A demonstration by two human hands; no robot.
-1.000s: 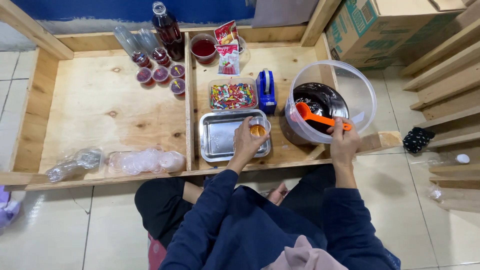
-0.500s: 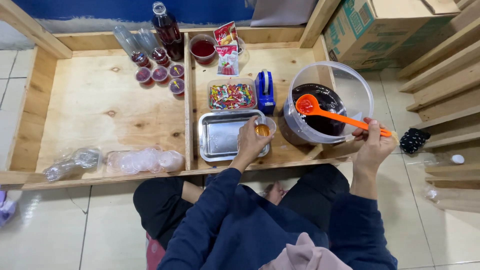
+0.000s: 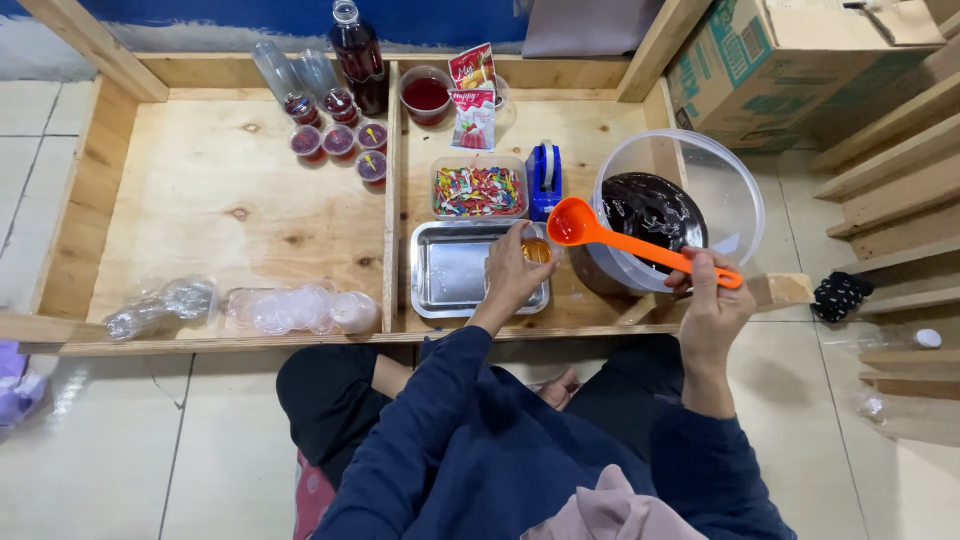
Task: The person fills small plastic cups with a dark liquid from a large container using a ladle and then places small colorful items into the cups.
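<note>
Head view: left hand (image 3: 510,275) pinching a small cup (image 3: 537,250) over the metal tray (image 3: 440,275); light, flimsy, best gripped at the sides. Right hand (image 3: 712,310) wrapped round the stiff orange ladle (image 3: 640,243), bowl end just above the cup.

Orange ladle (image 3: 640,243) tilted over small cup (image 3: 537,250), above steel tray (image 3: 455,272).

Glossy orange plastic ladle (image 3: 640,243); shiny metal tray (image 3: 455,270); clear plastic bowl (image 3: 725,180); matt raw plywood crate (image 3: 210,190).
</note>
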